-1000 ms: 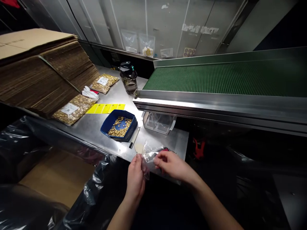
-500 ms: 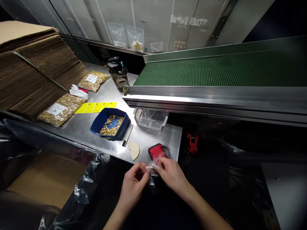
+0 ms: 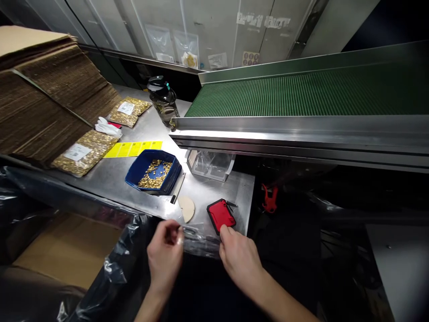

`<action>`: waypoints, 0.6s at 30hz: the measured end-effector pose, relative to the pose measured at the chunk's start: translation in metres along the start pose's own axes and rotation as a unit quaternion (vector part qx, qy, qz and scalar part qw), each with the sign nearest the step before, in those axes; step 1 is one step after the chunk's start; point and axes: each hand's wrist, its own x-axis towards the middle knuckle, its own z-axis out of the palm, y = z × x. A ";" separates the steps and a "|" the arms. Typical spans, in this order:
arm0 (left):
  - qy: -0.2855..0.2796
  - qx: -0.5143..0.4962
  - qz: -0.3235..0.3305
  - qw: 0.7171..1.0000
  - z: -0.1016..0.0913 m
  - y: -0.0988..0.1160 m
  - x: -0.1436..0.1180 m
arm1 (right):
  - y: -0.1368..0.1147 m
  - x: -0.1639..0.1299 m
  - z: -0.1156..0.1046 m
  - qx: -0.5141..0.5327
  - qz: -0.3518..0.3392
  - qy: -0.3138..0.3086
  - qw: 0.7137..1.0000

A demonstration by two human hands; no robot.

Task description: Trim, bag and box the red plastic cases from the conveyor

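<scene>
A clear plastic bag [image 3: 203, 243] is stretched between my two hands just off the table's front edge. My left hand [image 3: 166, 252] pinches its left end, fingers closed. At the other end my right hand [image 3: 239, 255] grips the plastic, thumb and fingers pressed together. Right beyond the right hand lies a red and black case [image 3: 221, 214] on the metal table. A pale round disc [image 3: 187, 209] with a notch sits past the left hand. Behind it rests a slim cutter knife [image 3: 178, 188] beside a blue bin [image 3: 149, 156] holding small gold pieces [image 3: 156, 176].
A grey tray with clear bags [image 3: 211, 165] sits under the green conveyor's [image 3: 284, 94] metal rail. At left stand stacked cardboard [image 3: 50, 89], bags of gold pieces [image 3: 85, 154] and yellow labels [image 3: 132, 149]. A plastic-lined box [image 3: 70, 250] is at lower left; a dark bottle [image 3: 163, 100] stands at the back.
My hands have moved apart, the left one leftward, and the clear bag between them is now drawn out lengthwise. More of the red and black case shows.
</scene>
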 end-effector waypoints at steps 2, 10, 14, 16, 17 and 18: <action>-0.105 0.020 0.020 0.994 -0.008 -0.003 -0.011 | -0.009 0.006 0.002 -0.003 -0.015 0.008 1.000; -0.260 -0.054 -0.190 0.945 -0.027 -0.047 -0.044 | 0.003 0.015 -0.011 0.267 -0.058 -0.135 0.952; -0.234 -0.116 -0.282 0.923 -0.027 -0.060 -0.047 | 0.042 -0.006 0.008 0.507 0.123 -0.120 0.844; -0.213 -0.122 -0.309 0.919 -0.022 -0.061 -0.045 | 0.050 -0.007 0.027 0.569 0.199 -0.087 0.793; -0.205 -0.124 -0.312 0.919 -0.019 -0.061 -0.044 | 0.051 -0.004 0.036 0.586 0.216 -0.075 0.777; -0.198 -0.127 -0.310 0.921 -0.015 -0.061 -0.042 | 0.050 0.000 0.045 0.599 0.224 -0.064 0.766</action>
